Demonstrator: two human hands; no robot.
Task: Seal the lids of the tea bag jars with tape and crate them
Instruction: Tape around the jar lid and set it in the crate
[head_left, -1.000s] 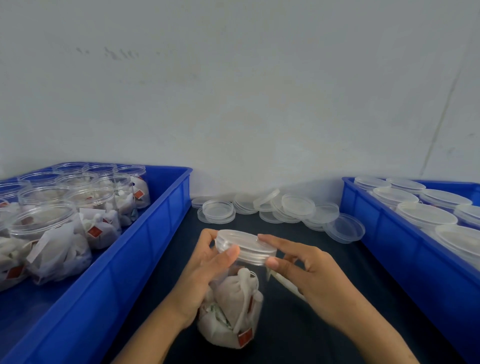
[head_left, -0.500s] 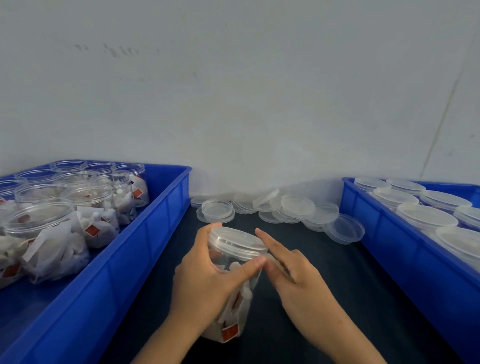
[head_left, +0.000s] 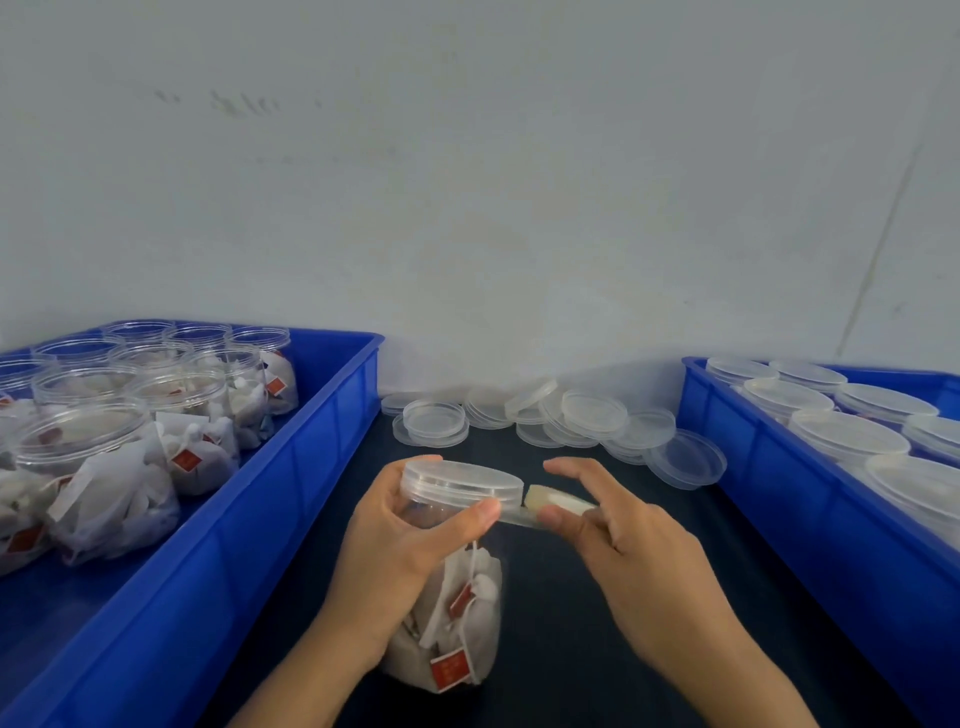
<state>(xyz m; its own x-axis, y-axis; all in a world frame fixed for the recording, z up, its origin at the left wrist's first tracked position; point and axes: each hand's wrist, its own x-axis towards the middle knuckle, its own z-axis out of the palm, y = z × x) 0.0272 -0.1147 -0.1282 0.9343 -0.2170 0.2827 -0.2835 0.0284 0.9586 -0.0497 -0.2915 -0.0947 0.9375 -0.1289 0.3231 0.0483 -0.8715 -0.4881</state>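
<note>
Fingers (head_left: 457, 525) of the left hand (head_left: 395, 561) wrap the lidded jar (head_left: 452, 571), thumb pinning the tape end at its lid (head_left: 467, 483), probably so the strip can be drawn taut. Just right of the jar, the right hand (head_left: 623, 540) pinches the tape roll (head_left: 556, 503). Beyond the jar, loose lids (head_left: 592, 410) lie on the dark counter (head_left: 571, 623) against a pale wall (head_left: 519, 182).

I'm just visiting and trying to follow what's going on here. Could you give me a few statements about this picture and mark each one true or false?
1. The left hand grips the jar just below its lid. True.
2. The jars in the left crate all have lids on. False: they stand open.
3. The right hand holds a roll of tape next to the lid. True.
4. The loose lids lie inside the right crate. False: they lie on the dark table by the wall.
</note>
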